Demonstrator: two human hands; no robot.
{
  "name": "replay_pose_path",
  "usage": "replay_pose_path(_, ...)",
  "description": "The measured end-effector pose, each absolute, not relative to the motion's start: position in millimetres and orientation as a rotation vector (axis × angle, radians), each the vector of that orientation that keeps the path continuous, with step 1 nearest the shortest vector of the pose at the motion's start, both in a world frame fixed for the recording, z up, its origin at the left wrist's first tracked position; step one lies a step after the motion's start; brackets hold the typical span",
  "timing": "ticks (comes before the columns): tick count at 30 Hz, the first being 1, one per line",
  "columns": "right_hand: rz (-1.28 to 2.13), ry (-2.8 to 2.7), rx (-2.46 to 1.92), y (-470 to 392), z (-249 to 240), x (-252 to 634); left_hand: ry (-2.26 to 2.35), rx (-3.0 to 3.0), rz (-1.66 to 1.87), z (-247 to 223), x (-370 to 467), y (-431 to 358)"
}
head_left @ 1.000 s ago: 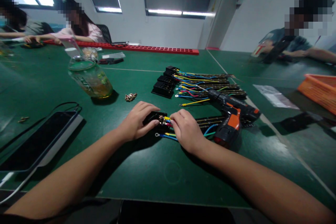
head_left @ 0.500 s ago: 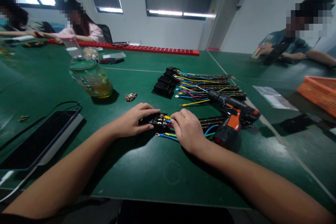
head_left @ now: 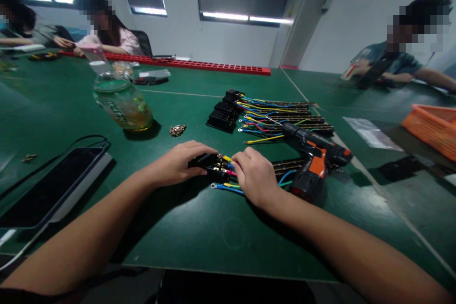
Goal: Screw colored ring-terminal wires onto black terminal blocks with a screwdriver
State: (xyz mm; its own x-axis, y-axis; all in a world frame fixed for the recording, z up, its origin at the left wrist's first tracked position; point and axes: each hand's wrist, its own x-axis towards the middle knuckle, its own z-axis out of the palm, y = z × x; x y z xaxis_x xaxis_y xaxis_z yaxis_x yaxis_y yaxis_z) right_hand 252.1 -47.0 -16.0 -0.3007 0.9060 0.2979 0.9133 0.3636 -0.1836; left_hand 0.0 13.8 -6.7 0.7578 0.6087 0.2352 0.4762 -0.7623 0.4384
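Observation:
My left hand (head_left: 180, 164) grips the left end of a black terminal block (head_left: 213, 166) between thumb and fingers. At the block's right side, my right hand (head_left: 254, 175) has its fingers closed on the coloured wires (head_left: 230, 172), yellow and red ones showing at the terminals; its fingertips are partly hidden. Below the block lie loose blue and yellow wires with ring lugs (head_left: 228, 188). A black and orange cordless screwdriver (head_left: 315, 164) rests just right of my right hand. Behind my hands lie several black blocks (head_left: 223, 118) with wired strips (head_left: 292, 116).
A small pile of screws (head_left: 177, 130) lies behind my left hand, near a glass jar (head_left: 123, 107). A phone (head_left: 53, 185) with cables is at the left. An orange basket (head_left: 432, 126) and a plastic bag (head_left: 372, 132) are at the right. Three people sit around the table.
The block has tilted slightly in my left hand, and the red wire's terminal now shows more clearly beside my right fingers. Both hands keep nearly the same place.

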Motion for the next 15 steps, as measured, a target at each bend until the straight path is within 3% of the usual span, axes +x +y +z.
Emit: replay_pose_path(15, -0.018, -2.270, -1.604, -41.3, -19.0, 253.3, 0.800, 2.697, 0.638, -16.4, -2.2, 16.3)
